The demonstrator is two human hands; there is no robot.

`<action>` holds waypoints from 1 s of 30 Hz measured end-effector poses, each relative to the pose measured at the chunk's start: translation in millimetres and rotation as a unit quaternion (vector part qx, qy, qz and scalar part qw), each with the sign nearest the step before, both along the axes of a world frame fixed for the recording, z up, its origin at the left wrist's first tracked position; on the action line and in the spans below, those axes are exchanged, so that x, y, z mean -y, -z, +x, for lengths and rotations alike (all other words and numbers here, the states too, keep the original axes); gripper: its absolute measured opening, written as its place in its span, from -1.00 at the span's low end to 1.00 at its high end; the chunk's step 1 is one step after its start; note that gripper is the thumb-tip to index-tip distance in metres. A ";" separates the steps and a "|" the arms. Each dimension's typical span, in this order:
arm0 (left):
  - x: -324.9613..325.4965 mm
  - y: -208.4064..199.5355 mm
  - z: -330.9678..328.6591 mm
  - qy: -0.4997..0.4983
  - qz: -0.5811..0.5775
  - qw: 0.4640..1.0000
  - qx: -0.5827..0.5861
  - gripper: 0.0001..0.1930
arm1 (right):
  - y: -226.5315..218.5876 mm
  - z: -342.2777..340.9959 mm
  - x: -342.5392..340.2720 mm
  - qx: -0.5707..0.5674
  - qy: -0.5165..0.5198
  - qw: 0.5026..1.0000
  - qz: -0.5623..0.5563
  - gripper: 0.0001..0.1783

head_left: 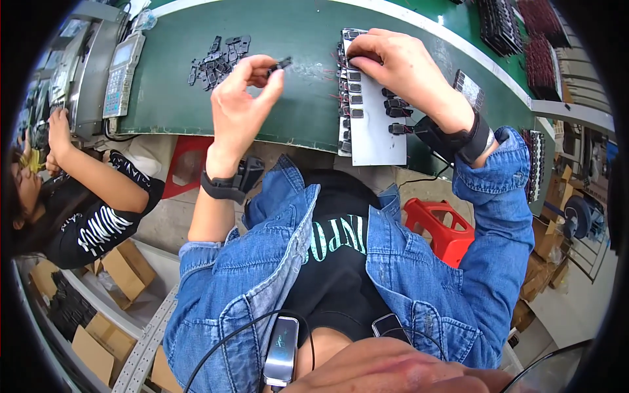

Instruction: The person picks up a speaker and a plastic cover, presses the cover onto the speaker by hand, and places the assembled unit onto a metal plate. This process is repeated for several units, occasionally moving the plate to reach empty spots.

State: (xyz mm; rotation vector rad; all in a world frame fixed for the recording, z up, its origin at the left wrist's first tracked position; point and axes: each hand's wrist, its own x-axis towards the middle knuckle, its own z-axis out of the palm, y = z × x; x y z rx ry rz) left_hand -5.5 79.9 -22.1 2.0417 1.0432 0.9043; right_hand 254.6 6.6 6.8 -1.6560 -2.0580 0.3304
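Note:
My left hand [242, 98] is raised over the green conveyor belt [288, 33], pinching a small black part [280, 63] between thumb and fingertips. A loose pile of the same black parts [216, 59] lies just left of it on the belt. My right hand [393, 62] presses its fingertips on the top end of a grey jig tray [373, 131], where small black parts with thin red wires sit in a row along the left edge. Both wrists wear black straps.
A person in a black printed top [92, 209] works at the left beside a grey machine with a keypad [121, 72]. A red plastic stool [442, 226] stands under the belt. Cardboard boxes [124, 268] sit lower left. Dark trays of parts [524, 39] lie upper right.

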 end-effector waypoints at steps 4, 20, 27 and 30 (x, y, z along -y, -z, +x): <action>16.8 -6.9 5.3 0.065 -0.047 0.995 0.055 -0.77 | -4.6 -3.6 -3.8 -0.002 0.041 0.999 -0.033 -0.76; 46.9 -13.4 38.1 0.149 -0.268 0.919 0.250 -0.67 | -47.8 -36.1 68.0 -0.429 0.151 0.887 -0.080 -0.81; 47.8 -19.7 45.4 0.177 -0.251 0.927 0.214 -0.69 | -32.8 -46.0 64.3 -0.449 0.155 0.876 -0.086 -0.82; 45.7 -22.4 45.5 0.183 -0.253 0.931 0.189 -0.70 | -33.6 -45.3 62.2 -0.451 0.162 0.872 -0.097 -0.83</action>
